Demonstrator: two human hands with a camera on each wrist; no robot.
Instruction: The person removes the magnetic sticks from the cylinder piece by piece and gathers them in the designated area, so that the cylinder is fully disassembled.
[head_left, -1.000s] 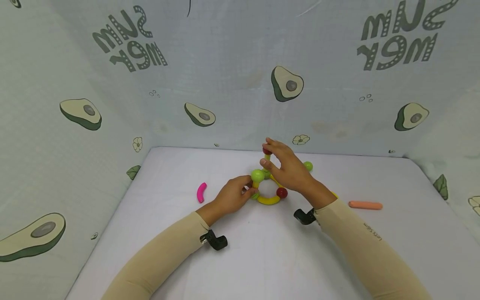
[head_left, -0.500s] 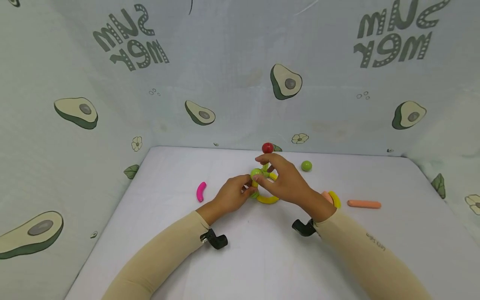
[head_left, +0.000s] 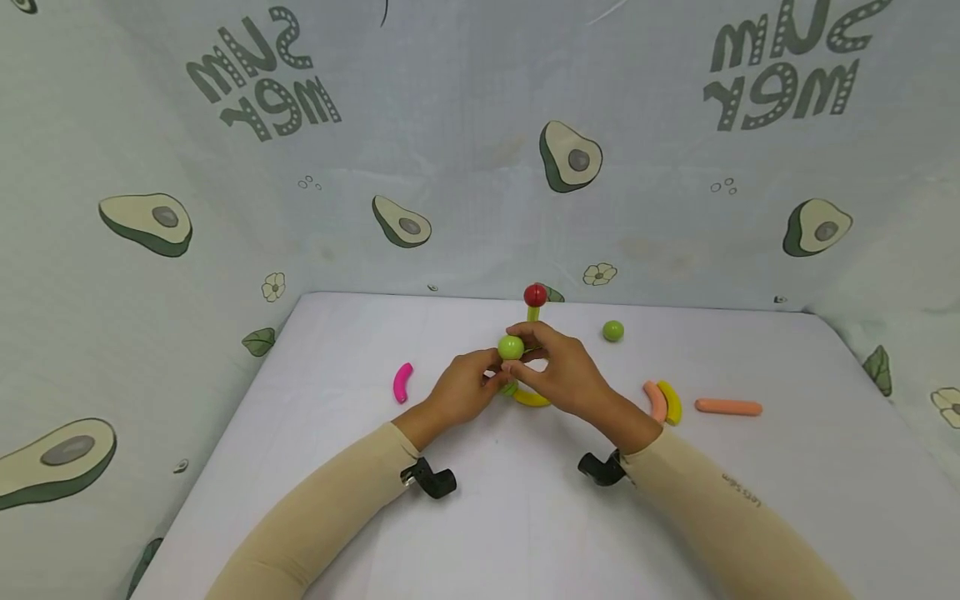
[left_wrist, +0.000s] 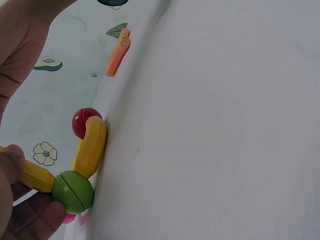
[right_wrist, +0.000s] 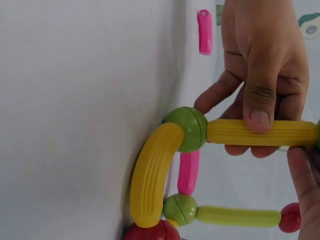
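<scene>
My left hand (head_left: 461, 387) pinches a straight yellow rod (right_wrist: 290, 132) standing upright in a structure of toy balls and rods. At the rod's top, the thumb and fingers of my right hand (head_left: 566, 372) hold a green ball (head_left: 511, 347). The rod's foot sits in a lower green ball (right_wrist: 195, 130), joined to a curved yellow piece (right_wrist: 155, 175) leading to a red ball (left_wrist: 84, 122). Behind, a lime rod (right_wrist: 237, 216) rises from another green ball (right_wrist: 181, 209) and bears a red ball (head_left: 535, 295). A pink piece (right_wrist: 188, 172) shows between the green balls. My right hand hides part of the ring.
On the white table (head_left: 480, 517), a pink curved piece (head_left: 402, 383) lies to the left. A loose green ball (head_left: 612, 331) is at the back right. Curved orange (head_left: 656, 402) and yellow (head_left: 671, 403) pieces and a straight orange rod (head_left: 727, 407) lie right.
My right hand has left the red ball atop the lime rod, come down and towards the left, and taken hold of the front green ball. My left hand stays on the yellow rod.
</scene>
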